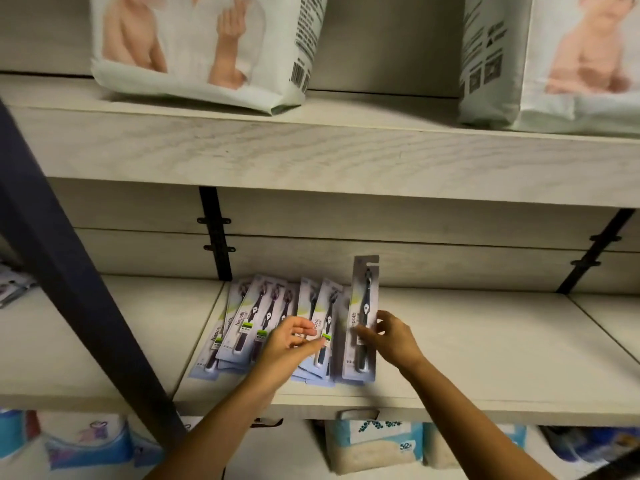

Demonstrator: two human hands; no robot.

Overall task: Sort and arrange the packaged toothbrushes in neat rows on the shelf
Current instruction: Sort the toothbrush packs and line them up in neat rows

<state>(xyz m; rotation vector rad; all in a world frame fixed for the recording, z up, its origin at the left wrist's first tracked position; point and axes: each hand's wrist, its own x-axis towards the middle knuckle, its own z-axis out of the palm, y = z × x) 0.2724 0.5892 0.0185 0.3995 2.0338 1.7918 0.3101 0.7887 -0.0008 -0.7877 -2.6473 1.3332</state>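
toothbrush packs (pixel 242 323) lay fanned on shelf (pixel 485 358); right hand (pixel 394 341) pinched single pack (pixel 365 292); left hand (pixel 284 348) over them, fingers relaxed, empty.

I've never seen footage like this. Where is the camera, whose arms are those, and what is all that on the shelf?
There is no machine here. A person wears a wide-angle camera on the head, so you look forward and down along their own arms. The middle shelf carries a loose, overlapping pile of packaged toothbrushes. The left hand reaches over that pile with relaxed fingers. The right hand pinches one toothbrush pack at the pile's right end. Diaper packs stand on the shelf above, and blue-and-white soft packs sit below.
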